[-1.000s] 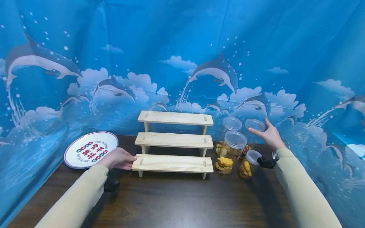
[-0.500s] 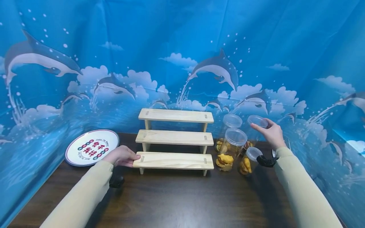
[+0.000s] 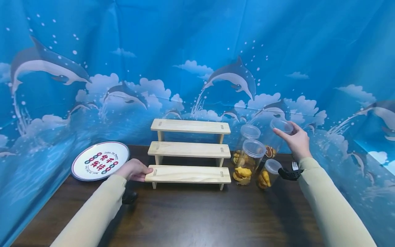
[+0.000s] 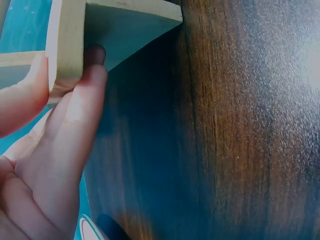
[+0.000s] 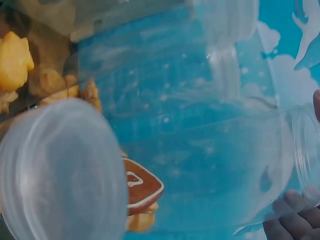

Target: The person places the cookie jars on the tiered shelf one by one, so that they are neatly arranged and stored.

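In the head view, my left hand pinches the left end of the lowest board of a three-step wooden stand. The left wrist view shows the thumb on top and fingers beneath the board end. My right hand grips a tall clear lidded jar round its lid, at the back right. Inside it, at the bottom, lies a brown cookie with white icing. Close by stand a small lidded jar, a tall front jar with yellow pieces, and another tall jar behind.
A white plate with red lettering leans at the left against the blue dolphin curtain. A fork lies beside the right wrist. Dark wood tabletop spreads in front of the stand.
My right hand has raised the clear jar and shifted it slightly right, so its cookie now shows above the small jar. My left hand keeps its hold on the wooden stand.
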Available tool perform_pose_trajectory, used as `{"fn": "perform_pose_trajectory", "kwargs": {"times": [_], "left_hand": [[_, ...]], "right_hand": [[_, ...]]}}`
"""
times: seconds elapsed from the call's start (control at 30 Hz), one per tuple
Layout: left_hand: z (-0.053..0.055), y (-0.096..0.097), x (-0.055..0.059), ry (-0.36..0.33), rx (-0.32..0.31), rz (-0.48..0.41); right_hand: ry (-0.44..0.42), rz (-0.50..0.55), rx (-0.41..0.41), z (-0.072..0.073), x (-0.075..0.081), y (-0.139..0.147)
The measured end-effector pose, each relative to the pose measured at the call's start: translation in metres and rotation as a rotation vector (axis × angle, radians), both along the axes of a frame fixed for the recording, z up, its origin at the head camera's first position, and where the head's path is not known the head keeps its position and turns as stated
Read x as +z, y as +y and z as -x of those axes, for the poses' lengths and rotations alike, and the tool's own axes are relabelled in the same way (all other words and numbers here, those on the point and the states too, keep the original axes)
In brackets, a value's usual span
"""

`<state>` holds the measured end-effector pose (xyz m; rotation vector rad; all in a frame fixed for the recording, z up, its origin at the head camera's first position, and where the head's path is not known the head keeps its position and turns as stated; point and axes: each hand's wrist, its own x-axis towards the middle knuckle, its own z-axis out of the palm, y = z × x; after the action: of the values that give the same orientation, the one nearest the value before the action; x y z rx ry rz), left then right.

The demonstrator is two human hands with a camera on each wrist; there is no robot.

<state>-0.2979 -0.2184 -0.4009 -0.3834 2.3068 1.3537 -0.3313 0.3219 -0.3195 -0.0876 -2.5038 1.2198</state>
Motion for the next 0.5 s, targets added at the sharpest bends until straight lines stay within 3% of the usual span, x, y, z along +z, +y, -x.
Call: {"fn": "perform_pose_trajectory", "kwargs": {"times": [0.23, 0.5], "left_hand": [[0.004, 0.008, 0.002, 0.020, -0.004, 0.128], [0.004, 0.007, 0.004, 0.002, -0.003, 0.165]], "right_hand": [[0.086, -0.037, -0.057, -0.010, 0.030, -0.007], [0.220, -0.014, -0.086, -0.019, 0.073, -0.021]]}}
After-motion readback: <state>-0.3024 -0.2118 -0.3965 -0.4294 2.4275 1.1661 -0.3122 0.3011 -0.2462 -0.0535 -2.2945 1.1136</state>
